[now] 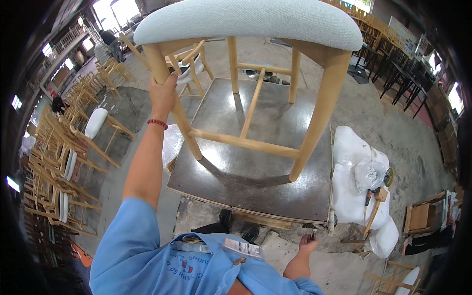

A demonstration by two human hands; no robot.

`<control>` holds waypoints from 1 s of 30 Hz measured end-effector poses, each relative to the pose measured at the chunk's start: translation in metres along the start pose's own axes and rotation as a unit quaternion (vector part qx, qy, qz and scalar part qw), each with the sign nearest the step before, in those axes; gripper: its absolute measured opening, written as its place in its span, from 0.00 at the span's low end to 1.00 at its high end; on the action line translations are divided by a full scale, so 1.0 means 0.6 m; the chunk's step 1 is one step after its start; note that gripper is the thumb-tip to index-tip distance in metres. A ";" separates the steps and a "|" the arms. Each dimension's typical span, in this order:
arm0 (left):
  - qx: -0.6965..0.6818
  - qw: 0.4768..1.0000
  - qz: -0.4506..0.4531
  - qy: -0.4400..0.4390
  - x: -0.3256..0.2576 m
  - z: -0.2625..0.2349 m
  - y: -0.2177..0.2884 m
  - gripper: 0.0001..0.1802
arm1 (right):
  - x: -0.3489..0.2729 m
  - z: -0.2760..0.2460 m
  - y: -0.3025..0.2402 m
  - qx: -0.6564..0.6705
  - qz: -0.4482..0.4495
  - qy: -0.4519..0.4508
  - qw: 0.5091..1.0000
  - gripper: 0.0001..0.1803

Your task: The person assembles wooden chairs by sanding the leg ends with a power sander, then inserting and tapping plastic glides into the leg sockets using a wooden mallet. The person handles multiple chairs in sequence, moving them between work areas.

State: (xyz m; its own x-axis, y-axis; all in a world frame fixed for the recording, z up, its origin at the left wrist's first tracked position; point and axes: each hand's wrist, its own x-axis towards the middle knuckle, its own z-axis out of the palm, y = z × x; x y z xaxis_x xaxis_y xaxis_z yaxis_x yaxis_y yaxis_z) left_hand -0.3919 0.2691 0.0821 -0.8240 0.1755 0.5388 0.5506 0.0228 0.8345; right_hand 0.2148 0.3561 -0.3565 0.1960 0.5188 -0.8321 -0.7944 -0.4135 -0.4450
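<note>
Worn: light blue shirt (132, 246), short sleeves (129, 221). Chest print (186, 267): small red-and-blue emblem, curved rows of dark blue lettering. White printed tag (244, 247) at chest, rectangular, small dark text. Front part-open near lower edge. Left grip (163, 93): bare; red beaded bracelet (157, 123) at wrist. Right grip (308, 242): bare. Dark trousers (206, 229); dark shoes (250, 233), details indistinct.

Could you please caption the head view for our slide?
Left hand grips the leg of a pale-cushioned wooden chair standing on a dark platform.
</note>
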 end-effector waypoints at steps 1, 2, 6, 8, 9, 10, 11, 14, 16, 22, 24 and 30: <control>0.000 1.000 -0.007 0.002 -0.007 -0.005 -0.007 0.16 | -0.029 0.007 -0.003 -0.010 -0.020 0.032 0.999 0.11; 0.006 1.000 -0.011 -0.001 -0.009 -0.013 -0.015 0.16 | -0.049 0.009 -0.003 -0.046 -0.024 0.048 0.998 0.10; -0.018 0.999 -0.025 -0.023 -0.022 -0.020 -0.055 0.15 | -0.122 0.080 0.018 -0.188 -0.139 -0.047 0.971 0.08; -0.042 0.998 -0.027 -0.043 -0.031 -0.026 -0.073 0.14 | -0.193 0.204 0.035 -0.287 -0.277 -0.242 0.885 0.14; -0.060 0.996 -0.028 -0.056 -0.035 -0.027 -0.081 0.14 | -0.232 0.278 0.041 -0.344 -0.328 -0.303 0.826 0.25; -0.087 0.993 -0.028 -0.073 -0.035 -0.017 -0.087 0.14 | -0.243 0.338 0.048 -0.332 -0.374 -0.380 0.778 0.33; -0.109 0.989 -0.025 -0.092 -0.036 -0.013 -0.093 0.14 | -0.257 0.402 0.062 -0.373 -0.386 -0.414 0.735 0.30; -0.155 0.978 -0.025 -0.138 -0.027 0.000 -0.125 0.14 | -0.281 0.482 0.093 -0.473 -0.392 -0.371 0.696 0.23; -0.142 0.978 -0.018 -0.155 0.002 0.001 -0.146 0.14 | -0.295 0.489 0.129 -0.489 -0.395 -0.330 0.705 0.19; -0.141 0.961 -0.016 -0.238 0.149 0.056 -0.218 0.13 | -0.346 0.409 0.282 -0.373 -0.426 -0.292 0.771 0.13; -0.158 0.953 -0.012 -0.259 0.189 0.101 -0.234 0.14 | -0.329 0.409 0.312 -0.384 -0.443 -0.269 0.764 0.12; -0.113 0.949 -0.037 -0.291 0.263 0.195 -0.247 0.17 | -0.294 0.461 0.372 -0.365 -0.460 -0.271 0.763 0.08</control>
State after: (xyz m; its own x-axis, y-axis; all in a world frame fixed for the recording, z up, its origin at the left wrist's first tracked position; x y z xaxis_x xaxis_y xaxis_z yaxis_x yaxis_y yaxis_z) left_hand -0.5877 0.4083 0.0297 -0.6096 0.6977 0.3765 0.3965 -0.1429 0.9068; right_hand -0.1562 0.3792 -0.2175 0.0543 0.9919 0.1150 0.1061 0.1088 -0.9884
